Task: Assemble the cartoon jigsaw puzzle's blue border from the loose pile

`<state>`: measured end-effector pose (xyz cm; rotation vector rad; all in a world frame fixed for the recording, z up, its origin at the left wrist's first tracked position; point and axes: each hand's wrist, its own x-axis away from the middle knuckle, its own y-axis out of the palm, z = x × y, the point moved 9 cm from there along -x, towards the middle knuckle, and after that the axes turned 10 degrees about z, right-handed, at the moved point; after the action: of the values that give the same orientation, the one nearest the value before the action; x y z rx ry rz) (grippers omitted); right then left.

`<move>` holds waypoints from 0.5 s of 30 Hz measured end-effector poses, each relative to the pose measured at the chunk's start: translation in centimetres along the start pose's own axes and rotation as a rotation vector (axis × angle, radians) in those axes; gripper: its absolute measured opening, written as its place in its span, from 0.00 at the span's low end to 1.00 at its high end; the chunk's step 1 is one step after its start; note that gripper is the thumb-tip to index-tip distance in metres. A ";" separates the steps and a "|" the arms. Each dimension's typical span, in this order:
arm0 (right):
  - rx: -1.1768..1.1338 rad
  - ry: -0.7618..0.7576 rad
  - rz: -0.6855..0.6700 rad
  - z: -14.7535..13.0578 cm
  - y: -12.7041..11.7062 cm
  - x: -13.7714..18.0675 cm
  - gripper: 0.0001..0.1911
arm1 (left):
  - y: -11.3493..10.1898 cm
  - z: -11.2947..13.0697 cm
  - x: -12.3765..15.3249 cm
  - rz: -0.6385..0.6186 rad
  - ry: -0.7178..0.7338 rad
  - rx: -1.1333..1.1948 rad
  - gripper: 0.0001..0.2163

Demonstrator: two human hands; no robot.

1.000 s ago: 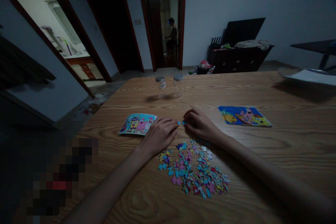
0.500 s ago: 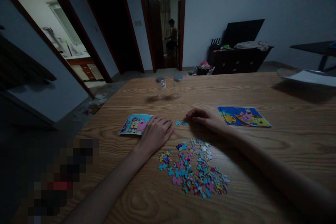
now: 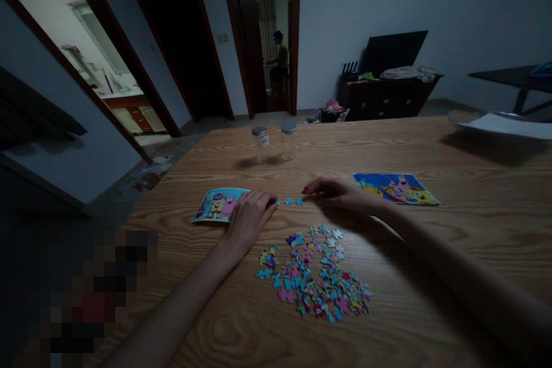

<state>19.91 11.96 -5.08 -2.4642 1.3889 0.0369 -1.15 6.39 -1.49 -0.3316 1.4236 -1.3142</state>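
A short row of joined blue puzzle pieces (image 3: pixel 290 202) lies on the wooden table (image 3: pixel 431 253) between my hands. My left hand (image 3: pixel 250 215) rests palm down at the row's left end, fingers together and partly over a cartoon picture card (image 3: pixel 215 205). My right hand (image 3: pixel 334 194) lies low at the row's right end, fingers curled with the tips at the pieces; whether it pinches one I cannot make out. A heap of several loose coloured pieces (image 3: pixel 317 279) sits nearer to me, below both hands.
A second cartoon picture card (image 3: pixel 397 188) lies right of my right hand. Two small lidded glass jars (image 3: pixel 273 142) stand further back. A white sheet (image 3: pixel 504 125) lies at the far right edge. Another person (image 3: pixel 280 60) sits in a room beyond the doorway.
My hands have drawn apart from a close pinch at the middle, leaving the blue pieces in a row between them. The left hand slid left onto the card.
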 end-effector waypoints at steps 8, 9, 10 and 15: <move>0.059 -0.002 0.087 -0.2 -0.3 0.0 0.17 | 0.0 -0.2 -0.1 0.034 -0.022 -0.019 0.05; 0.054 0.005 0.099 -0.3 -0.4 0.0 0.17 | -0.1 -0.2 -0.1 0.040 -0.016 -0.027 0.04; 0.044 0.017 0.117 -0.2 -0.5 0.0 0.17 | -0.2 -0.2 -0.2 0.045 -0.009 -0.036 0.04; -0.110 0.137 0.330 0.7 -2.1 0.6 0.18 | -0.3 -0.1 -0.1 0.035 0.025 -0.057 0.05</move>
<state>22.06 12.72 -5.32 -2.3317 1.8871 0.0187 -1.32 6.42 -1.18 -0.3281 1.4837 -1.2552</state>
